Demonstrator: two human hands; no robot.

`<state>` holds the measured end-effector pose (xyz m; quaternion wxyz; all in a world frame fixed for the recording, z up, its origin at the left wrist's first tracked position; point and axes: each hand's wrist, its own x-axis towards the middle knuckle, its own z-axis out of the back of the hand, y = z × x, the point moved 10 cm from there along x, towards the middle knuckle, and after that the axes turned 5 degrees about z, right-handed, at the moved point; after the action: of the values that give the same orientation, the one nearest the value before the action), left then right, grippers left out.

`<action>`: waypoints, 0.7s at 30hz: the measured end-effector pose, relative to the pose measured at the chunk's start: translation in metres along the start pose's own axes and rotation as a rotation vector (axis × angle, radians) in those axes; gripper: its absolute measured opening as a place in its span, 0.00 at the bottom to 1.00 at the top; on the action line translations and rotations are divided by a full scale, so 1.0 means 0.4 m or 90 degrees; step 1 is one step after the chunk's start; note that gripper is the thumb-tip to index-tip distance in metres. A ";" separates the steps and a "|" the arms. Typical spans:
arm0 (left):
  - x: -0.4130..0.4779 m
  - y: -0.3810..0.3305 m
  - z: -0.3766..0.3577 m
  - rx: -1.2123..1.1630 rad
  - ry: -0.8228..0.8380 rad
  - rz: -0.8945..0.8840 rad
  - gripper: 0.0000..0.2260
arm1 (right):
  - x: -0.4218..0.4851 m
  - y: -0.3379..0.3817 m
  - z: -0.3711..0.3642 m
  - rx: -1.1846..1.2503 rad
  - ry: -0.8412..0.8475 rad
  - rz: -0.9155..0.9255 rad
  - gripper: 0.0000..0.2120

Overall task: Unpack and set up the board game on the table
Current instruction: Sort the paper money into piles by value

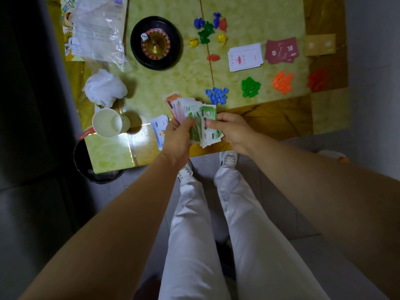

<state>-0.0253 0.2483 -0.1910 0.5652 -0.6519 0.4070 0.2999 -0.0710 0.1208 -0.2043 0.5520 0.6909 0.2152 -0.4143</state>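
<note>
While left hand (176,137) & right hand (233,131) pinch fanned play money (208,111), die (144,37) in roulette wheel (136,44)

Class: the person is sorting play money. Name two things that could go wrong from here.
The fanned play money, held in the left hand and right hand over the table edge, could shed notes onto the floor. The blue note stack lies at that edge beside the left wrist; a brush might knock it off.

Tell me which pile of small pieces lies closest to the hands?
The blue pile, beyond the right hand; green pile, orange pile and red pile lie farther right.
</note>
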 end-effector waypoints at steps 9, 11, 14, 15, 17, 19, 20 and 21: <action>0.003 -0.008 -0.009 0.027 -0.030 -0.005 0.13 | 0.018 -0.008 0.024 -0.004 -0.009 -0.027 0.02; 0.004 -0.011 -0.014 0.053 -0.028 -0.010 0.14 | 0.022 -0.008 0.029 0.007 -0.022 -0.033 0.02; 0.005 -0.014 -0.023 0.047 -0.011 -0.008 0.13 | 0.017 0.005 0.021 0.030 -0.004 -0.029 0.09; 0.005 -0.016 -0.026 0.034 -0.005 -0.007 0.12 | 0.018 0.010 0.020 0.035 0.000 -0.021 0.11; 0.007 -0.014 -0.024 0.017 -0.017 0.000 0.12 | 0.024 0.018 0.030 0.039 -0.014 -0.005 0.11; 0.012 -0.011 -0.017 0.029 -0.039 -0.001 0.14 | 0.031 0.018 0.040 0.046 -0.025 -0.004 0.07; 0.015 -0.012 -0.013 0.040 -0.046 -0.007 0.14 | 0.030 0.016 0.042 0.049 -0.021 -0.010 0.05; 0.017 -0.013 -0.011 0.047 -0.050 -0.011 0.14 | 0.029 0.014 0.041 0.053 -0.014 -0.016 0.04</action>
<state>-0.0178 0.2428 -0.1935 0.6069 -0.6217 0.3898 0.3054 -0.0659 0.1019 -0.2112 0.5198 0.7060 0.2005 -0.4371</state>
